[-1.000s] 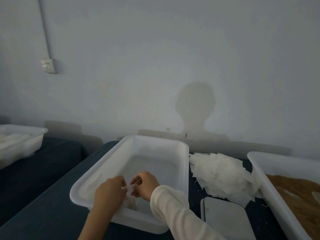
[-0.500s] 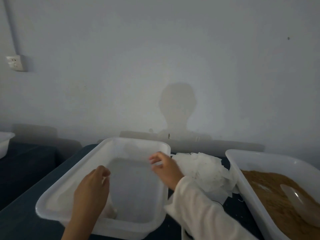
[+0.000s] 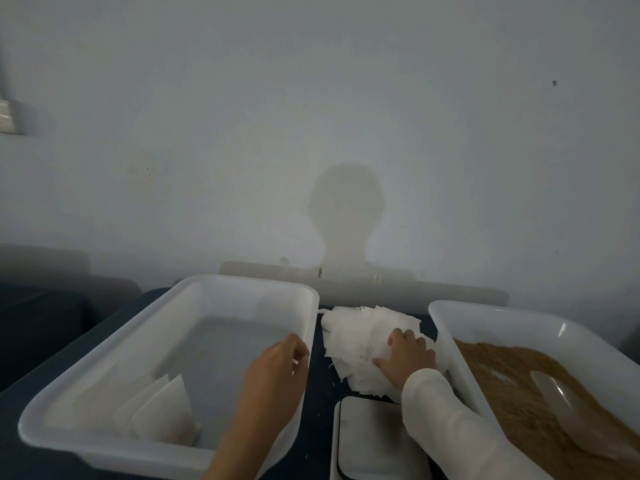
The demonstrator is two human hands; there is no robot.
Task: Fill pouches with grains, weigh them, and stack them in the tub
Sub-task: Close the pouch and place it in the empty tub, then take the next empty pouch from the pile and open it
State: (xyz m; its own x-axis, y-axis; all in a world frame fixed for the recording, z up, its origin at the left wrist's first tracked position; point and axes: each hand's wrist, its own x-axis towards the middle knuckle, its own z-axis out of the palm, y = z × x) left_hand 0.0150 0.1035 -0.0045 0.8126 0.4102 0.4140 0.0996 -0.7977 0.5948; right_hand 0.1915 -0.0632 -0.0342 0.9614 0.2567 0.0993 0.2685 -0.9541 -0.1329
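Observation:
A white tub [image 3: 249, 280] stands at the left, with filled pouches [image 3: 162, 412] leaning in its near left corner. My left hand [image 3: 277, 363] hovers over the tub's right side, fingers loosely curled and holding nothing. My right hand [image 3: 406, 355] rests with spread fingers on a pile of empty white pouches [image 3: 356, 332] between the two tubs. Brown grains [image 3: 509, 382] fill the second white tub [image 3: 519, 315] at the right, and a pale scoop [image 3: 561, 398] lies in them. A white scale [image 3: 370, 445] sits just in front of the pile.
The tubs stand on a dark table top [image 3: 322, 386] against a pale wall. A wall socket [image 3: 8, 116] shows at the far left edge. Another dark surface [image 3: 38, 327] lies to the left across a gap.
My right hand has left the left tub and moved right onto the pile of empty pouches. My left hand has shifted to the tub's right side. The view has swung right.

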